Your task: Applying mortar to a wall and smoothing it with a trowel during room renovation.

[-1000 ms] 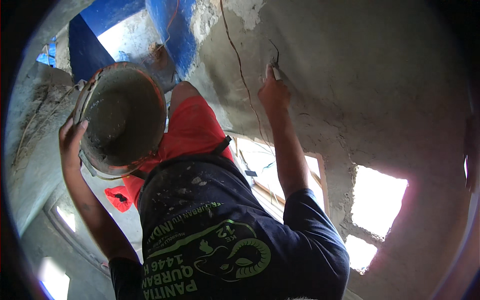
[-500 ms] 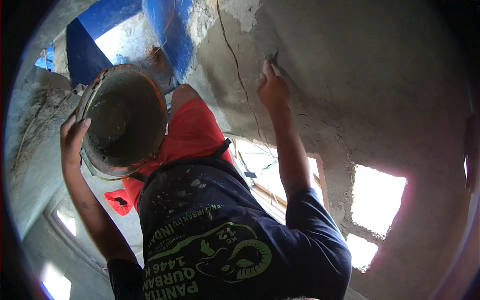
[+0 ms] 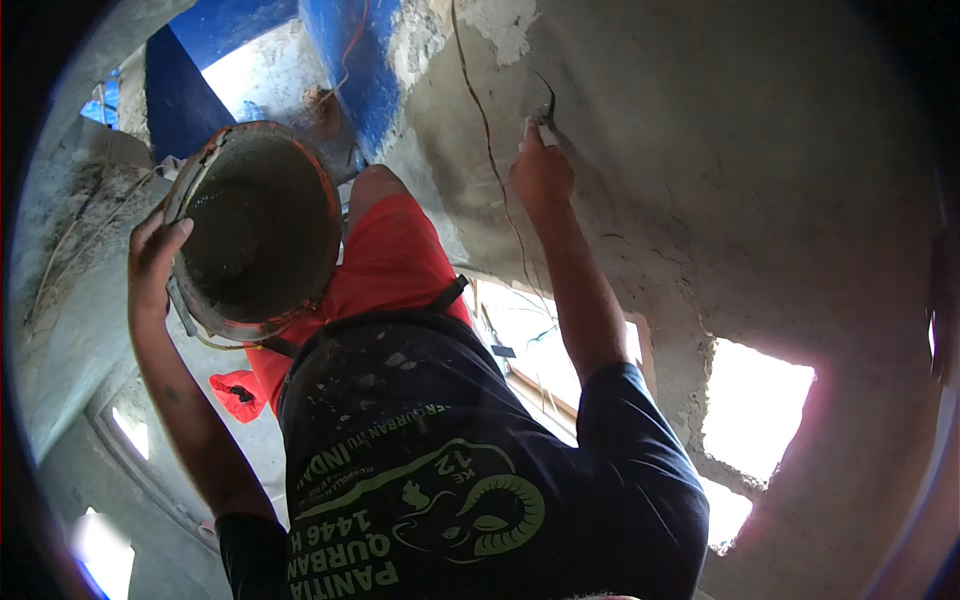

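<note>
My left hand (image 3: 158, 250) is closed over the left rim of a round, orange-edged bucket (image 3: 330, 215), thumb inside. The bucket tilts against my thigh, with dark grey wet mortar (image 3: 225, 225) at its bottom. My right hand (image 3: 543, 175) is raised to the grey plastered wall (image 3: 700, 150), its index finger stretched along the handle of a small trowel (image 3: 549, 105). The trowel's thin dark blade shows nearly edge-on at the wall surface; most of the handle is hidden by my fingers.
A loose brown wire (image 3: 484, 130) hangs down the wall left of my right hand. Bright window openings (image 3: 760, 405) break the wall at lower right. A blue-painted post (image 3: 350, 75) stands at the wall's edge, with a rough concrete ledge (image 3: 95, 190) at far left.
My right hand has shifted slightly left, and the trowel's curved blade edge now shows longer above it. The bucket and my left hand appear slightly further right.
</note>
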### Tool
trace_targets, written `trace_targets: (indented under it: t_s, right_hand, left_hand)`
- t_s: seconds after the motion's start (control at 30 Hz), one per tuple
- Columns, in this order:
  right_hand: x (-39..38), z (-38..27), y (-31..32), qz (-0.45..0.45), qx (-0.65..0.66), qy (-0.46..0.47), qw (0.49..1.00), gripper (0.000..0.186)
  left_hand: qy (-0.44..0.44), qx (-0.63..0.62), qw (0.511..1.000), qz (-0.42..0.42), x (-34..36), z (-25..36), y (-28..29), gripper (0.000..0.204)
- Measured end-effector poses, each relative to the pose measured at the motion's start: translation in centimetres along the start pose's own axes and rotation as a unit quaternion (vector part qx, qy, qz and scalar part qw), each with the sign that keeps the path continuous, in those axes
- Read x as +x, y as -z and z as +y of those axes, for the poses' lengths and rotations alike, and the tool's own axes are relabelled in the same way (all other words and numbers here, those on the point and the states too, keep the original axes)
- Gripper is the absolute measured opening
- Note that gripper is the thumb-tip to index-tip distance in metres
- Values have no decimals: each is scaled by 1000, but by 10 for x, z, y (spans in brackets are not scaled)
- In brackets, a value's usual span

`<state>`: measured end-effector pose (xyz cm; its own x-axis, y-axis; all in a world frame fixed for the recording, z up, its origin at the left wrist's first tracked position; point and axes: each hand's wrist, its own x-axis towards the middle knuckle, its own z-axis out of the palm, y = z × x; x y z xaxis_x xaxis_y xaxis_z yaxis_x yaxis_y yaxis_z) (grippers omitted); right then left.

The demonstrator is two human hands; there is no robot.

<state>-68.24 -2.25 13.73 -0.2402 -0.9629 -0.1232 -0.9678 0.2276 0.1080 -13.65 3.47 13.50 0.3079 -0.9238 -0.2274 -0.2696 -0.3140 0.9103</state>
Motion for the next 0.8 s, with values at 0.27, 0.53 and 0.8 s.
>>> trace_targets:
  t_s: [0.27,0.53,0.8]
  right_hand:
    - [-99,33,-66,-41,39,-50,997,70]
    - [-31,5,7,142,140,54,978,60]
    - [-7,-1,-70,-29,31,-38,998,73]
  left_hand:
    - [-11,-40,997,-61,0,11,-11,52]
    - [8,-31,998,-59,8,12,-6,62]
    - [-9,-34,997,-71,-2,13,-9,60]
